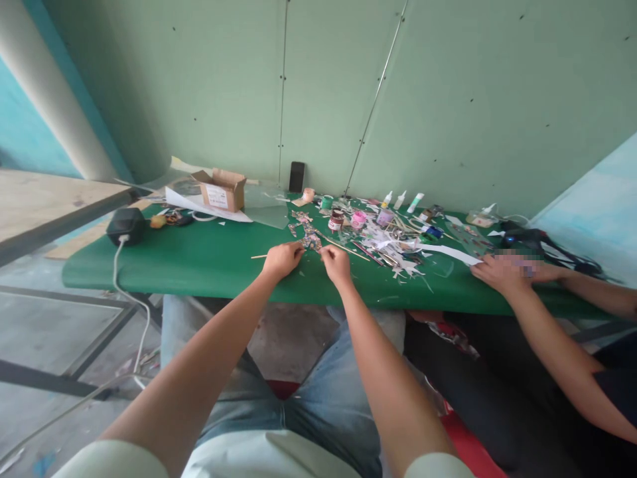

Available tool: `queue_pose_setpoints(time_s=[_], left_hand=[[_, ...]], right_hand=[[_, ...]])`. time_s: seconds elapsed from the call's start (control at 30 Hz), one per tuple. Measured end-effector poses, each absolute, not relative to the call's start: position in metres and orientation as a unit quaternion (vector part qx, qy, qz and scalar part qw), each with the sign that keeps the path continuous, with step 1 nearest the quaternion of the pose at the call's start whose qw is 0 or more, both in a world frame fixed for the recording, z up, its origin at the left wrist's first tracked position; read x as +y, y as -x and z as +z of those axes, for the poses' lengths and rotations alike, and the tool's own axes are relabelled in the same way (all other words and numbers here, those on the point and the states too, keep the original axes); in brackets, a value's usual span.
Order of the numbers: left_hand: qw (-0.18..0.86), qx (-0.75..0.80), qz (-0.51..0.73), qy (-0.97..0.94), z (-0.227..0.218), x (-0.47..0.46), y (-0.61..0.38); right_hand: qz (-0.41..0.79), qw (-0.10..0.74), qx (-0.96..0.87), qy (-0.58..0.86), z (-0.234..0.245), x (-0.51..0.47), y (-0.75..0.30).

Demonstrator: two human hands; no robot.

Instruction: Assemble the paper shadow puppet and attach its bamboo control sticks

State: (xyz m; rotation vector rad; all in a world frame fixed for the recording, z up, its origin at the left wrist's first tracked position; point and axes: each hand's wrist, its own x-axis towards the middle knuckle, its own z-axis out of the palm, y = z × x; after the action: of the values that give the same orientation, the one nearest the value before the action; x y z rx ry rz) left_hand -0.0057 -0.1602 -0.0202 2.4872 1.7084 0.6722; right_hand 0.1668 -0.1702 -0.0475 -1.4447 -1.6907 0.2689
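Between hands (284, 259), speckled piece (312, 239) lengthwise wallward

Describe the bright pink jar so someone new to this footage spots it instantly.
On the green table, look past the person's right hand, slightly to the right. The bright pink jar sits between a dark red jar on its left and a pale purple jar on its right; its vivid pink sets it apart from both.

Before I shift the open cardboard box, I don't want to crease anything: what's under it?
A white sheet shows along the cardboard box's bottom edge, sticking out left and in front. Anything else beneath the base is covered.
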Motion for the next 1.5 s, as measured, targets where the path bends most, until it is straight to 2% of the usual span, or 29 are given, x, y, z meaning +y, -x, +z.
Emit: queue_pose_setpoints(time_s=[0.17,0.47,0.7,0.83,1.2,1.5], left_hand=[[0.024,0.556,0.22,-0.801,-0.019,-0.162,0.006],[0.022,0.557,0.219,-0.801,-0.02,-0.162,0.007],[0.028,0.555,0.216,-0.803,-0.019,-0.163,0.007],[0.035,0.555,0.219,-0.802,-0.02,-0.162,0.006],[0.03,0.557,0.211,-0.803,-0.018,-0.164,0.007],[0.033,0.558,0.202,-0.804,-0.018,-0.163,0.008]], right_hand=[[0.09,0.443,-0.683,0.574,-0.05,-0.172,-0.168],[0.024,0.363,-0.762,0.536,-0.058,-0.181,-0.151],[-0.004,0.335,-0.815,0.472,-0.065,-0.226,-0.168],[0.016,0.364,-0.815,0.451,-0.07,-0.236,-0.178],[0.071,0.419,-0.747,0.512,-0.067,-0.218,-0.162],[0.242,0.52,-0.609,0.548,-0.043,-0.147,-0.154]])
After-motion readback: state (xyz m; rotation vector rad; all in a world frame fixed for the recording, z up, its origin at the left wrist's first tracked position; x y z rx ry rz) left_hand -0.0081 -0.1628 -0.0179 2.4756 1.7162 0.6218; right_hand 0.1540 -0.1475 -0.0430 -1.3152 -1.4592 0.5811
